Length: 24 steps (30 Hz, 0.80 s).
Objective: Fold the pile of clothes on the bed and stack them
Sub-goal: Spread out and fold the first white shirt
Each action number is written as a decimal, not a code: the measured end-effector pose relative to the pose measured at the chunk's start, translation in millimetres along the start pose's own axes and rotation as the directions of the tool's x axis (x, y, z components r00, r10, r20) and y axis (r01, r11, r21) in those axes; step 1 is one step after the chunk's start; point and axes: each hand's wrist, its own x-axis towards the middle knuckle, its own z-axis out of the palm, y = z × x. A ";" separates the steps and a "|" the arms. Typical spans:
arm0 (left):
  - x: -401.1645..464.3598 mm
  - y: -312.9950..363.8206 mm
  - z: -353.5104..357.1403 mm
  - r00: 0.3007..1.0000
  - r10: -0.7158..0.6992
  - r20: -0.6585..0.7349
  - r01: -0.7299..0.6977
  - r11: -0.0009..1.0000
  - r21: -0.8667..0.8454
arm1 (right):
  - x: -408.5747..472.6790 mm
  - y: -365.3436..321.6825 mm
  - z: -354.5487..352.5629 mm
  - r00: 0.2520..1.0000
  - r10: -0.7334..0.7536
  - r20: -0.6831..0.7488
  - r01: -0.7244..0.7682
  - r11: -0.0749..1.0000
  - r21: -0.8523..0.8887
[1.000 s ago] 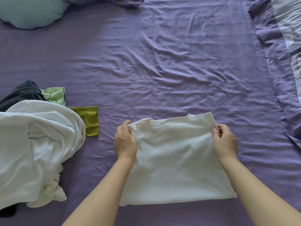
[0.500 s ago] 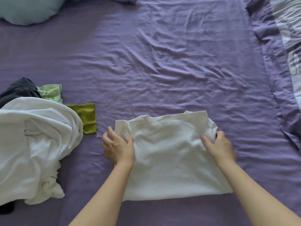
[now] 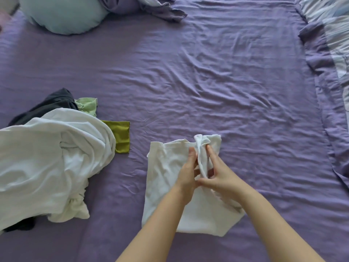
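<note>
Surface: purple bed sheet [image 3: 217, 76], wrinkled all over, fills the view and serves as the folding table.
Background: pale blue pillow [image 3: 62, 14] at the far left corner; patterned quilt [image 3: 332, 35] bunched along the right edge, apparently pushed aside to leave working room.
Garment in hand: white garment [image 3: 166, 178] lies partly folded on the sheet right in front of the person, its right side gathered up toward the middle.
Left hand: left hand [image 3: 187, 176] rests on the garment's centre with fingers fairly straight, seemingly pressing at the fold line so the cloth does not slide.
Right hand: right hand [image 3: 217, 174] pinches the bunched right edge of the garment and holds it lifted beside the left hand, by my reading to bring that side across.
Waiting pile: unfolded pile [image 3: 49, 163] sits well apart on the left, within reach, a large white piece on top.
Pile contents: dark garment [image 3: 54, 104], light green cloth [image 3: 87, 106] and olive cloth [image 3: 120, 137] poke out from under the white piece.
Containers: none visible; the clothes lie loose on the sheet.
Stack: no finished stack shows, so the task looks early.
</note>
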 end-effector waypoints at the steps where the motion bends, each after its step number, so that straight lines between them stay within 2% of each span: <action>1: -2.2 3.7 -15.8 1.000 0.012 -0.026 -0.013 0.999 -0.039 | 6.9 -7.0 12.4 0.999 -0.006 0.044 0.006 1.000 0.007; 3: -6.9 9.8 -45.3 0.997 0.039 -0.073 -0.046 0.994 -0.094 | 20.1 -19.4 41.2 0.996 -0.019 0.085 0.020 1.000 -0.014; 6: -11.2 13.9 -82.9 0.991 0.053 -0.127 -0.072 0.985 -0.156 | 39.9 -27.4 85.9 0.994 -0.090 0.067 0.099 0.982 -0.160; 13: -11.1 4.5 -129.6 0.969 0.041 -0.245 -0.082 0.984 -0.159 | 54.6 -7.4 134.6 0.981 -0.158 0.116 0.183 0.948 -0.260; 14: -10.9 2.6 -131.4 0.951 0.056 -0.304 -0.091 0.991 -0.102 | 51.2 -3.5 138.1 0.978 -0.172 0.119 0.201 0.932 -0.303; 16: -8.6 -2.2 -134.8 0.890 0.111 -0.443 -0.050 0.988 0.146 | 40.3 4.0 146.3 0.965 -0.191 0.180 0.252 0.864 -0.436; 18: -4.5 -8.4 -138.9 0.842 0.174 -0.510 0.049 0.918 0.394 | 26.9 12.3 154.5 0.950 -0.174 0.261 0.287 0.820 -0.496; 20: 0.2 -11.0 -138.6 0.826 0.192 -0.531 0.149 0.833 0.534 | 13.8 17.5 153.9 0.949 -0.151 0.277 0.269 0.844 -0.463; 21: 2.7 -11.3 -137.3 0.825 0.191 -0.531 0.184 0.798 0.574 | 8.9 19.3 149.3 0.963 -0.162 0.214 0.244 0.860 -0.449; 22: 6.6 -12.7 -135.7 0.828 0.177 -0.532 0.210 0.782 0.587 | 5.7 20.3 141.9 0.980 -0.186 0.077 0.201 0.867 -0.456; 23: 10.1 -13.8 -132.8 0.828 0.149 -0.541 0.237 0.781 0.578 | 4.4 22.4 132.6 0.972 -0.204 -0.114 0.125 0.867 -0.483; 24: 13.5 -15.4 -129.9 0.818 0.119 -0.563 0.275 0.778 0.565 | 3.6 24.4 122.7 0.930 -0.194 -0.312 0.013 0.866 -0.499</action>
